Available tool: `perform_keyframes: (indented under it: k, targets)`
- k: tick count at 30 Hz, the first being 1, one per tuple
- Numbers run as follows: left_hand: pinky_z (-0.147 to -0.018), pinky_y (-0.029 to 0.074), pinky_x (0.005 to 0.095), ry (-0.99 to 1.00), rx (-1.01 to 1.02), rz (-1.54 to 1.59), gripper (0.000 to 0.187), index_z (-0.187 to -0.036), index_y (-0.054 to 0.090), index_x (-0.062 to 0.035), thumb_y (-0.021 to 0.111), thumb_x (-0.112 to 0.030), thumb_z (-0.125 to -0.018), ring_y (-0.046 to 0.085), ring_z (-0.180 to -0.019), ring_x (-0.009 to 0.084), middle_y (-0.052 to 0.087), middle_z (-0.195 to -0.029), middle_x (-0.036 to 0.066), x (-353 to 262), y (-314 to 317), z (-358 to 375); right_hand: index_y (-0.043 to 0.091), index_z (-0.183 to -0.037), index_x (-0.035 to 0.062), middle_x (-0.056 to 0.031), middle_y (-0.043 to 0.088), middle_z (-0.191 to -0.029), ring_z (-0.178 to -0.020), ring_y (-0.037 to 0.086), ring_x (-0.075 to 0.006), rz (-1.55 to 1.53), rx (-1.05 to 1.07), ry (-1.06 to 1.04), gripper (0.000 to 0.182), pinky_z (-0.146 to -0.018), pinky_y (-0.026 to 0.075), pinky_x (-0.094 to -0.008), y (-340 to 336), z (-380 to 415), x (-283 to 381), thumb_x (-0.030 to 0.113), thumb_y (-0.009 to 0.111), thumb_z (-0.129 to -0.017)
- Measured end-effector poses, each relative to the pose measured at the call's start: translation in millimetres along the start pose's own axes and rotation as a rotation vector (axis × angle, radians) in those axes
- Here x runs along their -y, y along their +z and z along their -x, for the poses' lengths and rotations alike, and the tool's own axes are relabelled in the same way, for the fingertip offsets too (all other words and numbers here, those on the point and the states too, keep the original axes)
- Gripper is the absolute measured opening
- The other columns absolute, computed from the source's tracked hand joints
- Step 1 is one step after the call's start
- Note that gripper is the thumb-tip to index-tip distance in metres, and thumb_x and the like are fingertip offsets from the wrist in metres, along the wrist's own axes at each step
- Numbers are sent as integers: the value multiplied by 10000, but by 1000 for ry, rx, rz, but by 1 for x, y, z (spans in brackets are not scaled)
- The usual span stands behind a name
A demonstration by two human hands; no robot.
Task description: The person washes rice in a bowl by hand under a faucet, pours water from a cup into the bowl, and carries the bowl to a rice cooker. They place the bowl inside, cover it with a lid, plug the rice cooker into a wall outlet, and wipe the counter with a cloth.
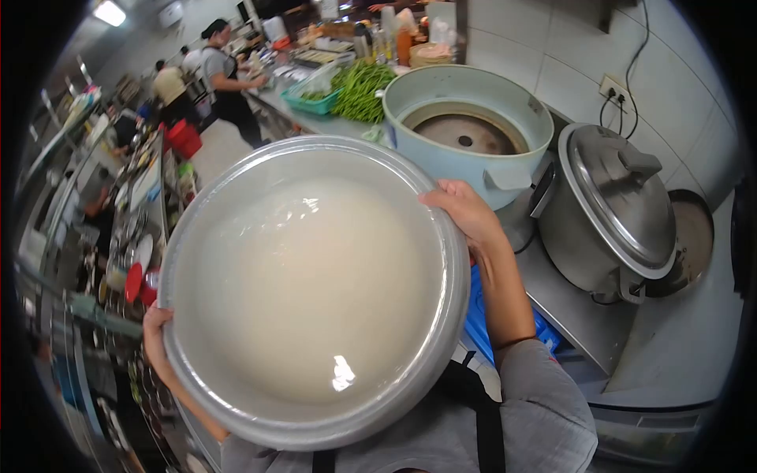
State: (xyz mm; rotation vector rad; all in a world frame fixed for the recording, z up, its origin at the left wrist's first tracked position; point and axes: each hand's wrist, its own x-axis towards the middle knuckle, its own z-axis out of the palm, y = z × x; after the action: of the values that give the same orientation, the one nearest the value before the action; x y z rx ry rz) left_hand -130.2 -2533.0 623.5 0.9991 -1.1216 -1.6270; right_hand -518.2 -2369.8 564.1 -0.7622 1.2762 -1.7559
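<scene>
A wide metal pot [454, 315] with whitish rice and cloudy water [323, 276] in it is held up in front of my chest. My left hand [158, 319] grips its rim at the left side. At the upper right, my right hand [465, 211] is closed on the rim, thumb on top. Just beyond the pot stands an open, pale blue-green cooker body [473, 169], with a dark round plate at its bottom. To its right is a large metal cooker [579, 236] with its lid [623, 185] on.
Green long beans [363, 88] and a teal basket [311, 98] lie on the counter behind. A person [221, 79] in a dark apron stands there, others farther back. A red bin [183, 139] is on the floor; a shelf with dishes runs along the left. Plugs [617, 96] are in the wall.
</scene>
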Motion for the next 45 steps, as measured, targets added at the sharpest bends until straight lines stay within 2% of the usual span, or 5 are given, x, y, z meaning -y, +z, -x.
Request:
perform_keyframes:
  k: [3,4,27,40,45]
  targets:
    - [-609,473,251,633,-81,-292,314,-920,515,0,515,-180,-663,561,-664,176,565,-810,107,-7,33,-36,539,-817,-71,-89,578,-703,-557,557,-126,-24,-63,-102,192,-505,455,-222,1,-11,49,90,573,-718]
    - [-586,476,242,10,-57,14,290,-917,518,3,503,-190,-701,569,-656,180,576,-792,103,-36,46,-53,539,-817,-71,-89,578,-703,-557,557,-126,-30,-95,-116,192,-505,455,-222,-3,-18,59,90,573,-718]
    - [-520,427,249,-208,1020,-166,74,-653,534,-38,522,-111,-657,526,-531,161,539,-623,66,29,469,-429,573,-727,-40,-54,556,-709,-686,520,-121,163,-1336,-967,153,-769,396,-269,-133,-72,105,108,542,-701]
    - [-602,411,238,135,1522,-371,182,-726,596,19,537,-140,-662,518,-650,125,564,-686,51,148,671,-491,597,-906,-21,-111,553,-976,-980,475,-213,1194,-1742,-413,298,-906,308,-312,-194,-42,41,206,461,-772]
    - [-587,416,265,111,1450,-433,249,-707,609,36,561,-201,-645,516,-618,141,577,-676,65,182,664,-490,589,-958,45,-141,562,-973,-976,476,-266,644,-1633,-349,243,-903,301,-322,-203,-44,-2,157,479,-772]
